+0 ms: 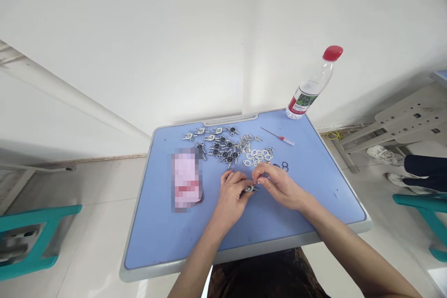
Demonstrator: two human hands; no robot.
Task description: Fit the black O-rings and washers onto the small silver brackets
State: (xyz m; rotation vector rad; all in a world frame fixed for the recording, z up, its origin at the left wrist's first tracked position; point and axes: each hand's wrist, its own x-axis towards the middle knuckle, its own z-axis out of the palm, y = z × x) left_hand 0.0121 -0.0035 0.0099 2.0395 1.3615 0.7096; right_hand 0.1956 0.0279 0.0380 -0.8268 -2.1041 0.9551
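Observation:
My left hand (231, 198) is closed on a small metal fitting (249, 188) near the middle of the table. My right hand (281, 187) meets it from the right, its thumb and forefinger pinched together just above the fitting; what sits between those fingertips is too small to name. Beyond my hands lies a heap of similar metal fittings (223, 145), several with round black centres. Flat silver plates with holes (257, 156) lie just past my right hand, beside tiny screws (269, 150). Black rings (285, 166) are partly hidden by that hand.
A screwdriver with a red and clear handle (284, 139) lies at the back right. A red-capped bottle (307, 91) stands at the far right corner. A blurred-out pink rectangular object (186, 179) lies left on the blue table (157, 237). Teal stools flank the table; a wall rises behind.

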